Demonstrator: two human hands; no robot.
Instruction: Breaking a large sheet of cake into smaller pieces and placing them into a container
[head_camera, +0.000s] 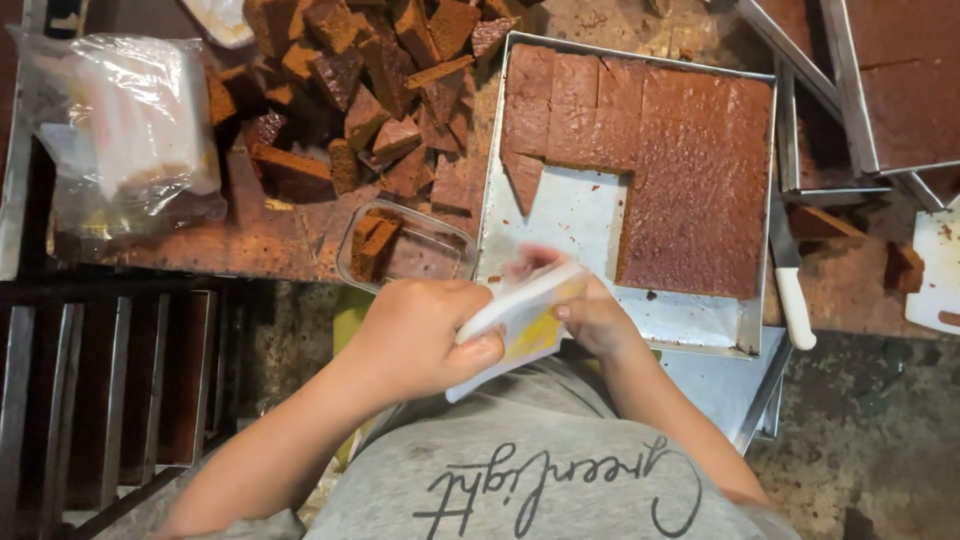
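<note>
**White packet held between both hands, in front of the cake tray**

At the far left a clear plastic bag (130, 125) with white contents is seen on the brown worktop (260, 240). Next to it a heap of cut cake pieces (370, 90) is spread, and just below the heap a small clear plastic box (405, 250) lies with one cake piece inside.

The left hand (420, 340) is closed around the lower left end of a white and yellow packet (520, 315), with the thumb pressed on its top. The long axis of the packet runs from lower left to upper right. Its upper right end is pinched by the fingers of the right hand (590, 315); this part is blurred. The two hands are almost touching, and neither is clearly nearer to the packet.

Beyond the hands, the metal tray (560, 215) with partly cut brown cake (690, 170) is placed. At its right edge a knife with a white handle (795, 305) is laid.
</note>
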